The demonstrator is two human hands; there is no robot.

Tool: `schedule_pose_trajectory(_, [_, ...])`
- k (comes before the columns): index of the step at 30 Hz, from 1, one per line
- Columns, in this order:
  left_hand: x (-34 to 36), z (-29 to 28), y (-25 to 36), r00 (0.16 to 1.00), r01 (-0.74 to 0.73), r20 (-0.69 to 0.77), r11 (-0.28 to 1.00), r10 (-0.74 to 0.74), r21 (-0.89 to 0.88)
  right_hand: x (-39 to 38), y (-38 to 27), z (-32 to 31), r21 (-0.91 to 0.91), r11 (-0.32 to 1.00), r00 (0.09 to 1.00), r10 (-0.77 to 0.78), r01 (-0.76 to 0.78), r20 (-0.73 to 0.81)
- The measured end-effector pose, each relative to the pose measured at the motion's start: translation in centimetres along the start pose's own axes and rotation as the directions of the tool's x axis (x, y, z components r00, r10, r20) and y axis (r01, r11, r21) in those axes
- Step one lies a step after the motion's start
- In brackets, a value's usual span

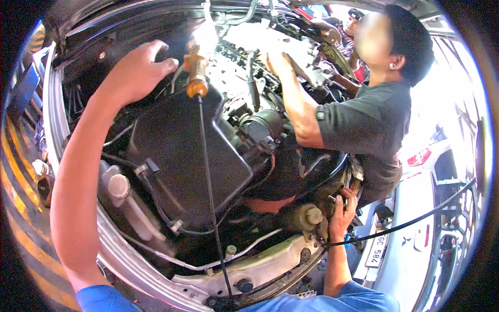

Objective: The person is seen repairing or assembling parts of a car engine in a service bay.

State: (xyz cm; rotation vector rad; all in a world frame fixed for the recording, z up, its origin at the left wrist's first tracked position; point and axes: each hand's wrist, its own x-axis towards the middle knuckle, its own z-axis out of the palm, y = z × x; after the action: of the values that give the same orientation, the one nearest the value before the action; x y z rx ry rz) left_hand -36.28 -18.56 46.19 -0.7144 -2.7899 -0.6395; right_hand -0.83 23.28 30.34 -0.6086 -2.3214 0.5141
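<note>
I am looking down into an open car engine bay. My left hand (136,74) reaches to the far side, its fingers curled against a dark part right beside an orange-handled tool (197,77). From that handle a long thin black shaft (212,197) runs down to the front crossmember (260,270). Whether the hand grips anything is hidden. My right hand (342,209) is curled over the bay's right rim, next to a beige reservoir cap (311,215). A black cable (410,222) passes just under that wrist.
A co-worker in a dark grey shirt (371,122) leans in from the right, one hand (278,63) on the bright engine top. A large black air box (182,151) fills the middle, with a white cap (119,185) at left. Yellow-striped floor lies left, a white car (416,239) right.
</note>
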Motion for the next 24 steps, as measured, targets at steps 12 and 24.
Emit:
schedule_pose_trajectory(12, [-0.4, -0.6, 0.3, 1.000, 0.003, -0.006, 0.998, -0.003, 0.066, -0.1, -0.2, -0.3, 0.040, 0.999, 1.000, 0.008, -0.009, 0.008])
schedule_pose_trajectory(24, [0.7, -0.5, 0.5, 1.000, 0.002, 0.013, 0.999, -0.002, 0.053, 0.4, 0.5, -0.7, 0.005, 1.000, 0.999, 0.011, -0.011, -0.032])
